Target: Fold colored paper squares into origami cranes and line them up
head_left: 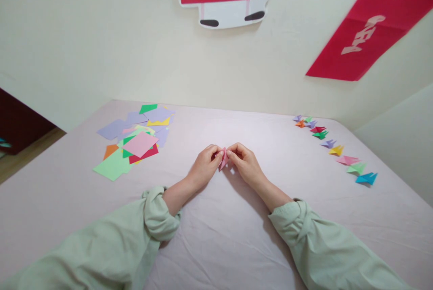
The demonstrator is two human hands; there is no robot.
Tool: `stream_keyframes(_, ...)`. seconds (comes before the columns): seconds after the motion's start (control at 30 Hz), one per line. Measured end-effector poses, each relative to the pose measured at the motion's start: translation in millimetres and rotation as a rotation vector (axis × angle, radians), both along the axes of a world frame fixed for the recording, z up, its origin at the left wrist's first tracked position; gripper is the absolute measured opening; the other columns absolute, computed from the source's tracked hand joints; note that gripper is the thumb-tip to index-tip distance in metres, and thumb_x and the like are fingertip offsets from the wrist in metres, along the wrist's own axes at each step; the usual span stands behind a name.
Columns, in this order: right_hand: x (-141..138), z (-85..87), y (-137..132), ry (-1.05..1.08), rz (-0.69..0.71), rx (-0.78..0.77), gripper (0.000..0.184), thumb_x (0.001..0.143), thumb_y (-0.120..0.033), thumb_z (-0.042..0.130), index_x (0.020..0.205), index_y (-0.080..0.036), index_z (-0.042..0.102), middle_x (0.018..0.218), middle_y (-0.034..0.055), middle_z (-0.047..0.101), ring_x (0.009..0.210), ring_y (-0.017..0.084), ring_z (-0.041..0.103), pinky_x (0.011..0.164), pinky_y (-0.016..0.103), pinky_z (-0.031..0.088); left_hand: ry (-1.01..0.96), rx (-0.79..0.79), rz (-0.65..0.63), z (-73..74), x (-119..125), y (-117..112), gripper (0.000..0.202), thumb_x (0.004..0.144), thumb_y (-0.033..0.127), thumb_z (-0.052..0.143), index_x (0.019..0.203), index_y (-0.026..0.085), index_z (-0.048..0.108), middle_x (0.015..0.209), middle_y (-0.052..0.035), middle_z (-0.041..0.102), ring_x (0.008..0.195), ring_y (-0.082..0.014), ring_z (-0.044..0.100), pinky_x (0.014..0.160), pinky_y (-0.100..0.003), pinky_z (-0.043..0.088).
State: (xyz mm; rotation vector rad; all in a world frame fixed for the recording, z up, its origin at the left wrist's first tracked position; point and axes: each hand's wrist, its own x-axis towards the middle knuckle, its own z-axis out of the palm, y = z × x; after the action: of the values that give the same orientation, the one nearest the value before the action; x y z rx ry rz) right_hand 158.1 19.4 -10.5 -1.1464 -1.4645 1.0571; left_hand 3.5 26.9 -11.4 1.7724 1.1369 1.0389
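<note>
Between my two hands, above the middle of the cloth-covered table, is a small piece of folded pink paper (223, 159). My left hand (207, 163) pinches its left side between thumb and forefinger. From the other side, my right hand (244, 161) closes thumb and forefinger on its right edge. The paper narrows to a point at the bottom; the fingertips cover part of its upper folds. Both wrists come out of rolled green sleeves.
Loose coloured paper sheets (140, 145) lie in a pile at the left. Along the right runs a row of small folded paper figures, among them a blue one (366, 178) and a yellow one (336, 150). A pale wall (237, 69) stands behind the table (209, 254).
</note>
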Motion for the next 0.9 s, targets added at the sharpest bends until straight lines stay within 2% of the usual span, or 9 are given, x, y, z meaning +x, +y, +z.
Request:
stream_keyframes(0.6,2,-7.3,0,-0.093,-0.015,0.055,0.020,0.084,-0.037,0.058,0.075,-0.020,0.053,0.067,-0.0024,0.054,0.060,0.012,0.049,0.057,0.025,0.039,0.085,0.087,-0.073,6.1,0,-1,0.030,0.091,0.023,0.044,0.064,0.018,0.055,0.073,-0.0012,0.055,0.073,-0.0145,0.053,0.071,-0.027,0.040)
stream_keyframes(0.77,2,-1.8,-1,-0.078,0.002,0.009,0.021,0.084,-0.039,0.058,0.076,-0.020,0.052,0.064,-0.0030,0.053,0.057,0.012,0.049,0.055,0.025,0.040,0.086,0.095,-0.087,2.9,0,0,0.031,0.091,0.025,0.044,0.063,0.019,0.053,0.071,-0.0008,0.054,0.073,-0.0147,0.052,0.070,-0.027,0.040)
stream_keyframes(0.9,1,4.6,-1,-0.038,0.005,0.003,0.024,0.085,-0.041,0.055,0.073,-0.020,0.052,0.061,-0.0040,0.050,0.056,0.012,0.048,0.055,0.025,0.039,0.063,0.039,-0.054,1.0,1,0,0.029,0.092,0.029,0.042,0.067,0.019,0.056,0.074,-0.0015,0.056,0.073,-0.0149,0.053,0.071,-0.027,0.041)
